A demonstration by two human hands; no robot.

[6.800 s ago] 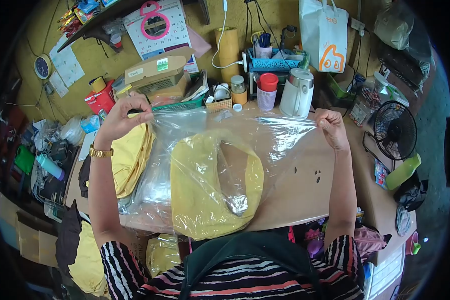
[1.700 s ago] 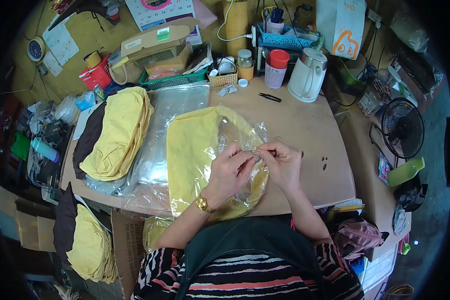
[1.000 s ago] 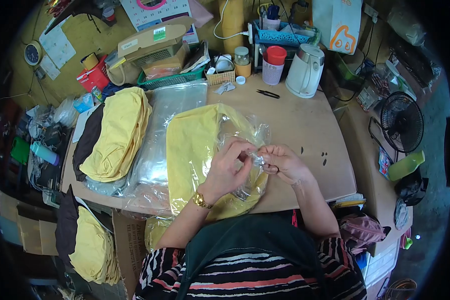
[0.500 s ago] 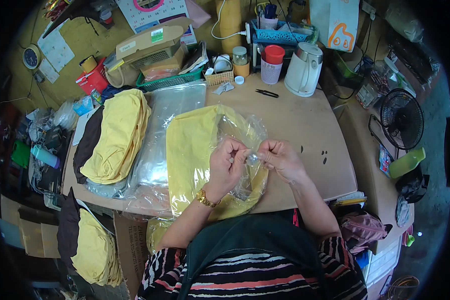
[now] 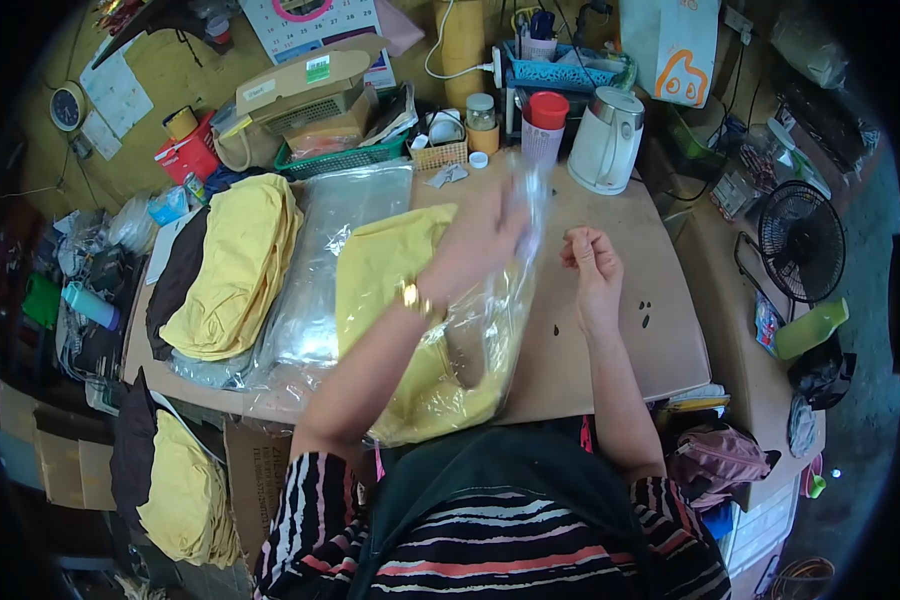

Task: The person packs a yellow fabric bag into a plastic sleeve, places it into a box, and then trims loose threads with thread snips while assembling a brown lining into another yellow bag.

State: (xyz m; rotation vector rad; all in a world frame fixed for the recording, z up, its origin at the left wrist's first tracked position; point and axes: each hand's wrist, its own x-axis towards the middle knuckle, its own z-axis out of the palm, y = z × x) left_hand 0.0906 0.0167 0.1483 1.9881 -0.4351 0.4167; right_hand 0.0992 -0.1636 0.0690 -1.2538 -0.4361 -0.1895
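Note:
In front of me on the table lies a folded yellow cloth piece (image 5: 380, 265) inside a clear plastic bag (image 5: 505, 310). My left hand (image 5: 485, 235), blurred by motion and with a gold watch at the wrist, is closed on the bag's upper right edge, which is pulled up into a bunch. My right hand (image 5: 595, 262) is apart from the bag, over the table to its right. Its fingers are curled in, and nothing shows in them.
A stack of clear plastic bags (image 5: 335, 240) lies left of the yellow piece. Beyond it is a pile of folded yellow cloth (image 5: 235, 270); another yellow pile (image 5: 180, 490) is lower left. A white kettle (image 5: 607, 140), a red-lidded cup (image 5: 544, 130) and baskets line the back. A fan (image 5: 802, 240) stands right.
Both hands were together at the bag's edge. The left has moved up and slightly right, lifting the plastic; the right has let go and moved up and to the right.

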